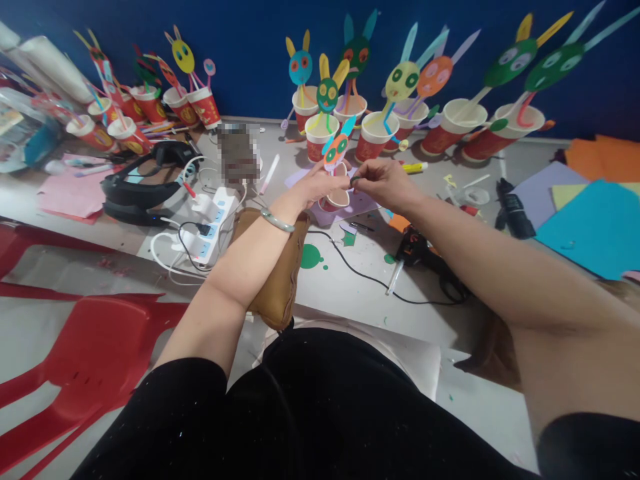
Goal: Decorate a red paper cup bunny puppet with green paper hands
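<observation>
My left hand is closed across a red-and-white paper cup. From this cup rises a paper puppet with an orange face, green eyes and blue ears. The left fingers are around the puppet's lower part, partly hiding it. On the right side of the cup, my right hand is pinched around a small dark piece, its fingertips almost meeting the left ones. What the piece is cannot be made out. Below the cup lies a purple paper sheet.
Finished cup puppets, such as one with a yellow face, line the blue wall. A glue gun and its cord lie at right, near coloured paper. A power strip, black headset and brown pouch are at left.
</observation>
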The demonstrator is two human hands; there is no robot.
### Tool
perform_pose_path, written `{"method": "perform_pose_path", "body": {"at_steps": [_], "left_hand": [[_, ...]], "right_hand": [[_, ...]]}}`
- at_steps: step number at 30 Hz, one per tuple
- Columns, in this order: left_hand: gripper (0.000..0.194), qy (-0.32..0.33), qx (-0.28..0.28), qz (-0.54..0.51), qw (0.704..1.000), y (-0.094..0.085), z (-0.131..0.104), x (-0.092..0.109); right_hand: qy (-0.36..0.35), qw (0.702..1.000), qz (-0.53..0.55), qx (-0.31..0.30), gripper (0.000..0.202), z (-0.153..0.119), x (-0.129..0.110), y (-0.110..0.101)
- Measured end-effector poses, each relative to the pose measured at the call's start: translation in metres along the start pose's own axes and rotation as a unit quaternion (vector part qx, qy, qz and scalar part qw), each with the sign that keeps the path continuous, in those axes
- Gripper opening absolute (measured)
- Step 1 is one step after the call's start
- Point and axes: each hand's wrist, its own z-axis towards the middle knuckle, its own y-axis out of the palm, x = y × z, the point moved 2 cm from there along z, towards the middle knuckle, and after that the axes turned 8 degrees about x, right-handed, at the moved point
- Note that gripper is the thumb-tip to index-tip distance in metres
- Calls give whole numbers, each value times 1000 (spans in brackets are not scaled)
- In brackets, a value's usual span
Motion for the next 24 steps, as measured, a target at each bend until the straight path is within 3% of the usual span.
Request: {"method": "perform_pose_path", "body": {"at_steps": [9,16,24], "left_hand": [[21,-7,6,-7,1000,-1,-1,0],[30,-20,7,-17,1000,-3,-1,3],[26,-1,-1,-46,999,-4,-1,3]], "right_hand": [[14,1000,17,-6,34,0,6,1],[34,997,62,-13,20,0,12,-4],[40,998,33,37,30,-24,0,-43]]}}
